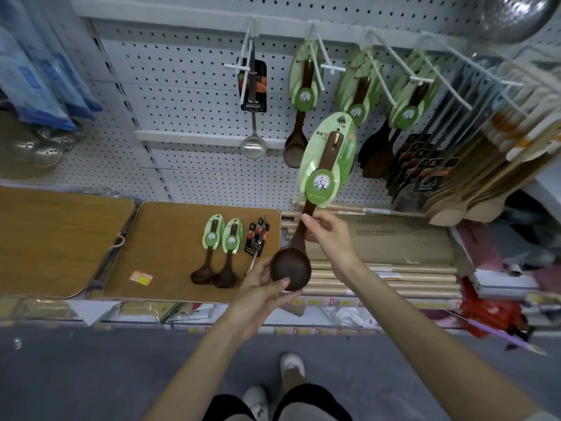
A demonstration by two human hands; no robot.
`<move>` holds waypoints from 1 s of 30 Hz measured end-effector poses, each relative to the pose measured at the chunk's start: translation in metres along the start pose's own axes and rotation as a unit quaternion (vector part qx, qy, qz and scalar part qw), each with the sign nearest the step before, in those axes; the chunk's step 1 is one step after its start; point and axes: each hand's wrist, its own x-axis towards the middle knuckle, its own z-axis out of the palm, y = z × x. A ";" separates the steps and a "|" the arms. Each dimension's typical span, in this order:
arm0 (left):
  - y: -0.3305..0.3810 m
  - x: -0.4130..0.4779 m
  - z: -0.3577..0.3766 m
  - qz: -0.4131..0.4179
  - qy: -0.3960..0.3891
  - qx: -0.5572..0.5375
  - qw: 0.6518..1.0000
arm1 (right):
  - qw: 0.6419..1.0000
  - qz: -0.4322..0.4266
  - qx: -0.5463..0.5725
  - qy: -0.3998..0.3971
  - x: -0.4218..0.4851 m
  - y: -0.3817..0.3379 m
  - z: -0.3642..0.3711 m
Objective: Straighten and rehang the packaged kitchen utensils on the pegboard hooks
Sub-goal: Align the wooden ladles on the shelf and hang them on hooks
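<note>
Two hands hold one packaged ladle [325, 165] mid-frame: left hand [261, 288] grips the bowl [293, 268], right hand [328, 235] pinches the handle. Long axis tilts up-right, card hole [342, 120] topmost, below the upper-centre hooks [317, 60]; right hand is nearer them.

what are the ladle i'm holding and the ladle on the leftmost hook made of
Held ladle: apparently wood, dark brown and matte, no glare on its bowl; moulded plastic can't be ruled out. Hanging ladle: metal, probably stainless steel, silvery and polished, with bright reflections in its bowl.
</note>
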 end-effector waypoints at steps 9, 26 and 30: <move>0.011 0.008 0.003 0.030 -0.025 0.243 0.969 | 0.995 -0.088 -0.047 0.003 0.008 -0.017 0.000; 0.024 0.038 0.014 0.051 -0.018 0.256 0.965 | 0.995 -0.060 -0.041 0.064 0.039 -0.026 0.002; 0.032 0.065 0.011 0.054 0.003 0.267 0.962 | 0.998 -0.031 -0.049 0.034 0.064 -0.021 0.000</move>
